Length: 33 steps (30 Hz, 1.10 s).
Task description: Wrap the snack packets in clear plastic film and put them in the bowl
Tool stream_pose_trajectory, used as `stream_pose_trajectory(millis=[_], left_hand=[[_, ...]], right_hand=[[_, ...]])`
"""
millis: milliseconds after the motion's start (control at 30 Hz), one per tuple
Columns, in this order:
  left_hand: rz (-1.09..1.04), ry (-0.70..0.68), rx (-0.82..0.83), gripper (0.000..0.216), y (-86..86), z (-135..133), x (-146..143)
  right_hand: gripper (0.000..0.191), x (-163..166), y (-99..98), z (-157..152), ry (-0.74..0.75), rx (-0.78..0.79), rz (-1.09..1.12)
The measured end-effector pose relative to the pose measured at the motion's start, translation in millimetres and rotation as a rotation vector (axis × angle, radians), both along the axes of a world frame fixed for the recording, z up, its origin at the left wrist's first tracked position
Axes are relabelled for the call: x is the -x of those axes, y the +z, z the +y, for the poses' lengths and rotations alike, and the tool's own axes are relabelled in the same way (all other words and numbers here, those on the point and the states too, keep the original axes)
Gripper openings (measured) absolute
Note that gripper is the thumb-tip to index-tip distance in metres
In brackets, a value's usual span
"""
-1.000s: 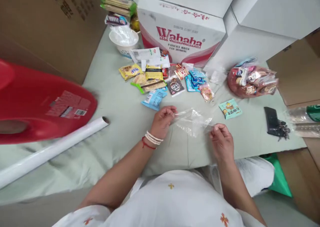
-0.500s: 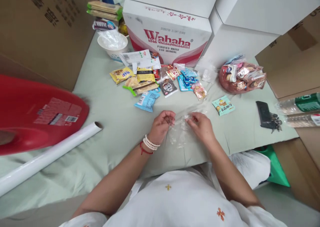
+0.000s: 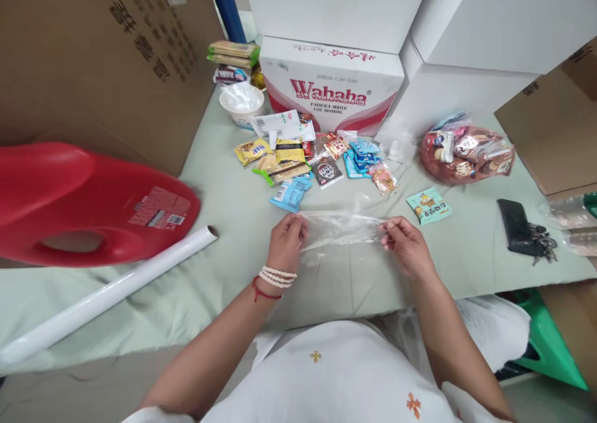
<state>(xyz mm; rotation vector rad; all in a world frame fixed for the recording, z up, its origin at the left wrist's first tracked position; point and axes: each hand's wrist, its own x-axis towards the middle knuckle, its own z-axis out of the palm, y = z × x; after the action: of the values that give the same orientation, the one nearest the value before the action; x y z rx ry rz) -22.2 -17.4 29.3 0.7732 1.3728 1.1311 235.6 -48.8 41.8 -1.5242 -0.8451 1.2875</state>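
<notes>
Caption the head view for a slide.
Both hands, left and right, stretch a clear plastic bag before scattered snack packets.

Red plastic stool (image 3: 84, 205) and white roll (image 3: 107, 292) run off the left edge.

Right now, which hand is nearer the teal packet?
Right. The right hand sits just below-left of the teal packet; the left hand is far off, across the clear bag.

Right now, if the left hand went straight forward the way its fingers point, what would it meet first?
Probably the light blue snack packet, lying just beyond the left hand, which pinches one end of the clear plastic bag. Depth is unclear from this view.
</notes>
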Motion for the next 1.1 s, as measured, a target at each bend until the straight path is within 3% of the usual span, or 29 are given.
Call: stream_pose_trajectory(millis=[67, 133, 200, 300, 400, 467, 533, 600, 700, 800, 967, 1100], left_hand=[[0.010, 0.050, 0.093, 0.031, 0.8, -5, 15], [0.187, 0.006, 0.089, 0.034, 1.1, -16, 28], [0.547, -0.067, -0.033, 0.034, 3.6, -29, 37], [1.139, -0.158, -0.298, 0.052, 14.0, -46, 36], [1.356, -0.349, -0.524, 0.057, 24.3, -47, 24], [1.269, -0.526, -0.605, 0.043, 26.1, -40, 16], [1.091, -0.586, -0.563, 0.026, 24.0, -29, 12], [0.881, -0.481, -0.434, 0.018, 20.3, -19, 11], [0.519, -0.213, -0.194, 0.026, 15.1, -14, 11], [0.251, -0.116, 0.023, 0.044, 10.2, -18, 5], [0.074, -0.132, 0.143, 0.064, 4.1, -20, -7], [0.151, -0.081, 0.193, 0.066, 0.0, -9, 8]], right_hand=[[0.043, -12, -7.3, -8, -0.001, 0.048, -0.003], [0.044, -21, -13.9, -14, 0.088, 0.083, -0.082], [0.041, -28, -16.5, -16, 0.215, 0.046, -0.288], [0.051, -26, -11.9, -12, 0.397, -0.181, -0.707], [0.056, -9, -6.0, 1, 0.591, -0.382, -0.920], [0.036, 6, -6.1, 9, 0.673, -0.442, -0.918], [0.017, 16, -9.2, 16, 0.677, -0.459, -0.828], [0.018, 16, -12.9, 18, 0.613, -0.396, -0.644], [0.033, 1, -14.5, 14, 0.530, -0.159, -0.293], [0.047, -14, -8.5, 9, 0.491, -0.032, -0.205], [0.064, -8, 1.4, 12, 0.476, -0.094, -0.216], [0.049, -1, -7.8, 23, 0.391, 0.045, -0.214]])
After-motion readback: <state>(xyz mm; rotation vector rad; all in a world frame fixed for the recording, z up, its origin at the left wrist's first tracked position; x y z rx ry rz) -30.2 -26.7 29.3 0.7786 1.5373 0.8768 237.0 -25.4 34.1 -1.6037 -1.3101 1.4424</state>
